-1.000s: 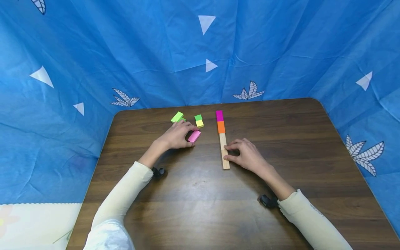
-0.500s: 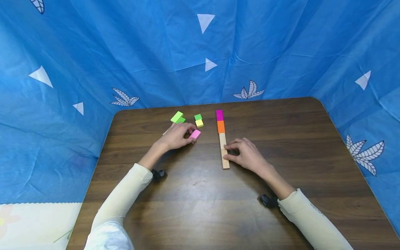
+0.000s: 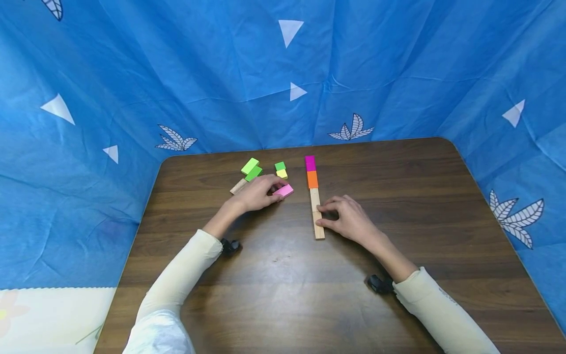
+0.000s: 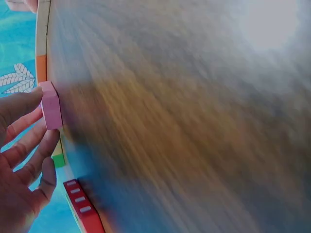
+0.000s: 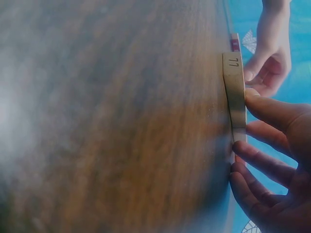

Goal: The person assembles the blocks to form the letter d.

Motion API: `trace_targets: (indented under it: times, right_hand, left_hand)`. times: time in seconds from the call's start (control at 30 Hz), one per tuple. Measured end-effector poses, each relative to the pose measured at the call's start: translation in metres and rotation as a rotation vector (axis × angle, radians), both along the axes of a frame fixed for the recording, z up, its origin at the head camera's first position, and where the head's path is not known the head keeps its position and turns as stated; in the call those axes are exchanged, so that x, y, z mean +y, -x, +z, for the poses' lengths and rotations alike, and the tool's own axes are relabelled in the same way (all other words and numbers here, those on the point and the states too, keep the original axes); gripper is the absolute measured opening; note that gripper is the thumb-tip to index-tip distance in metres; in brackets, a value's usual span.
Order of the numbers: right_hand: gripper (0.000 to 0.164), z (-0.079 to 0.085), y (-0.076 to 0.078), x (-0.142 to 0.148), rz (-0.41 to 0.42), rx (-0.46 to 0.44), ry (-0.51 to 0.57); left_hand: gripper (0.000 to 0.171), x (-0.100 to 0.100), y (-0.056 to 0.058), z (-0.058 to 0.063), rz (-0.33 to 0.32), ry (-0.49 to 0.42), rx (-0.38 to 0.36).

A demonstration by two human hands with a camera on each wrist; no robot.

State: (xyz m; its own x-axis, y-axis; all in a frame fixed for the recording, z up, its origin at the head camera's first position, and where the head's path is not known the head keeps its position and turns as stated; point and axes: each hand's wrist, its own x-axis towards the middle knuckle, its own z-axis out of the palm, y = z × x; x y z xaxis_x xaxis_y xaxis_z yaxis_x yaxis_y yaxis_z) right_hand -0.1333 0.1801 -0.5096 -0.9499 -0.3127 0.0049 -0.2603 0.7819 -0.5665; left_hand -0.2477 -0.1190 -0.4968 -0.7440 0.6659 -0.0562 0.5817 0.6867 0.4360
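In the head view my left hand (image 3: 256, 191) pinches a pink block (image 3: 284, 191) low over the table. The left wrist view shows the thumb and fingertips on opposite ends of this pink block (image 4: 51, 106). A straight row lies to its right: a magenta block (image 3: 310, 163), an orange block (image 3: 312, 179) and plain wooden blocks (image 3: 319, 232) at the near end. Fingertips of my right hand (image 3: 347, 219) touch the wooden part from the right. In the right wrist view its fingers spread along the row, and the nearest wooden block (image 5: 234, 90) bears dark marks.
Left of the row lie a green block (image 3: 280, 165) and a yellow block (image 3: 282, 173), touching. Farther left are a lime block (image 3: 250, 165), a green block (image 3: 254, 173) and a wooden block (image 3: 238, 186). A blue curtain (image 3: 247, 73) stands behind the brown table (image 3: 283, 295).
My left hand has shifted slightly right with the pink block and turned it more sideways. The wooden block at the left has come into view. My right hand stays in place.
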Motion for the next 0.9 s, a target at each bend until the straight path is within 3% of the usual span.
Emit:
trace_targets:
  times: [0.23, 0.9]
  right_hand:
    - [0.045, -0.001, 0.000, 0.000, 0.003, 0.000, 0.002]
    - [0.045, 0.002, 0.001, -0.001, 0.000, -0.003, -0.003]
  left_hand:
    - [0.042, 0.010, 0.001, -0.001, -0.016, -0.033, -0.035]
    - [0.041, 0.033, 0.003, -0.006, -0.040, -0.041, -0.029]
